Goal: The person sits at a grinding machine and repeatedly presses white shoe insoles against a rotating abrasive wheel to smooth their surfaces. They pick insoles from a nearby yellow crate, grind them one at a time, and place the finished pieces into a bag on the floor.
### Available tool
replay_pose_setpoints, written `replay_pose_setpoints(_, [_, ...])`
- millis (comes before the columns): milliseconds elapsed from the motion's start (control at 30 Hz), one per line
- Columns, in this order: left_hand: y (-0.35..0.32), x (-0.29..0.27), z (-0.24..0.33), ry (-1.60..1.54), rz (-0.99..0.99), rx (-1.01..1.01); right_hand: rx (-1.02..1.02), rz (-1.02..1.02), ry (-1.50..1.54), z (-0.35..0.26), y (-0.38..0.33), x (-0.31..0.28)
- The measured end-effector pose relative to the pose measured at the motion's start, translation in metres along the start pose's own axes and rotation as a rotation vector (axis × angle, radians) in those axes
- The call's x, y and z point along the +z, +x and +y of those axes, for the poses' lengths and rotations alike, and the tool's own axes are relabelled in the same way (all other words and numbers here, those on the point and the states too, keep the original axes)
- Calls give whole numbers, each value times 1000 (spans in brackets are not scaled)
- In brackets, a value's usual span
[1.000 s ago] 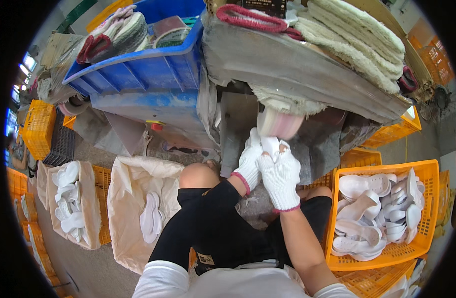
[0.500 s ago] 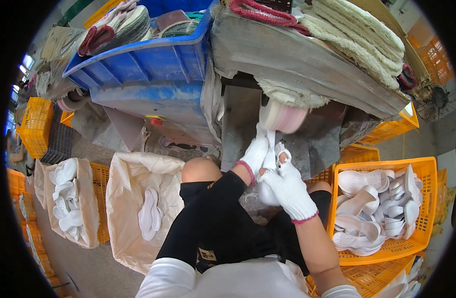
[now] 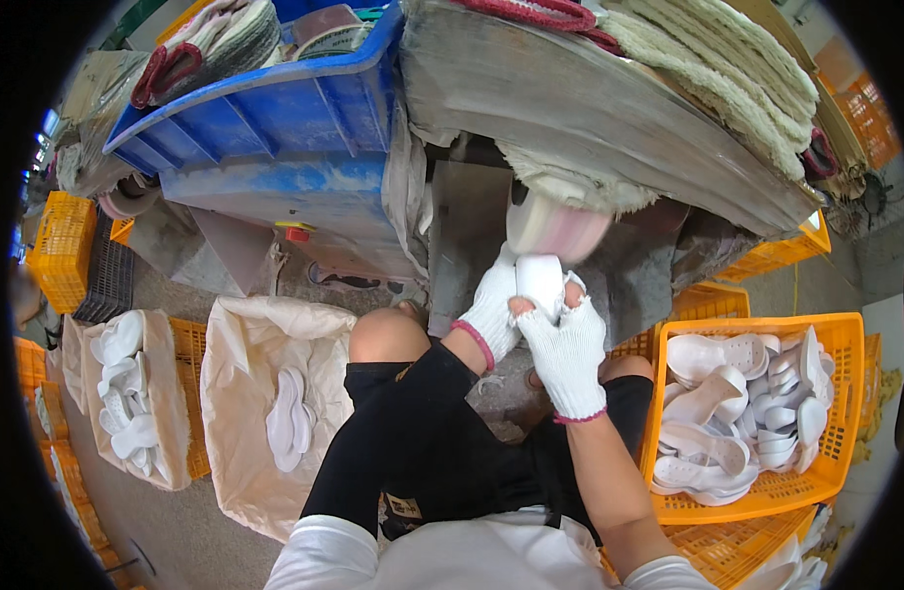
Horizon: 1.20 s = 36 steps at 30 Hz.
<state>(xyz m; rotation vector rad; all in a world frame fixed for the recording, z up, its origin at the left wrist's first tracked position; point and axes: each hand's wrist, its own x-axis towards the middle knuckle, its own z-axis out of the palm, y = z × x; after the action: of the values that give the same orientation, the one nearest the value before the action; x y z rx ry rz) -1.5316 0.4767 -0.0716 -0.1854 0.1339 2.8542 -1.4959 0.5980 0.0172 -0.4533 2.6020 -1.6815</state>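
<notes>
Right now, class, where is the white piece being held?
In the head view, the white piece is just right of centre, directly below the wheel, with the left hand at its left and the right hand at its lower end.

The scene is viewed from the wearer's head, through the left of two side-by-side fisheye cameras, facing steeply downward and forward over the white shirt and black shorts. The left hand and right hand are seen at close range near the middle, with the wheel just beyond. By the wide lens, the blue bin ahead and the orange crate at the right are also taken in, bent toward the dark rim.
</notes>
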Motion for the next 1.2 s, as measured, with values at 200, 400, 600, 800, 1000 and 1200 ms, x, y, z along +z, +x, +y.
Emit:
replay_pose_setpoints(200, [-7,16,-10,234,259,174,261,-76,52,-5,37,22])
replay_pose_setpoints(400, [-36,2,-49,181,417,269,222,-96,140,-1,-2,-2])
replay_pose_setpoints(600, [-46,-3,-61,768,532,425,123,-131,306,47,-53,-39])
replay_pose_setpoints(800, [-59,-12,-68,256,590,-141,387,-585,420,53,-107,-84])
replay_pose_setpoints(1000, [-8,-23,-48,479,824,30,51,-267,-185,-3,-57,-48])
replay_pose_setpoints(1200, [7,-21,-20,470,459,137,7,-171,-178,0,-23,-22])
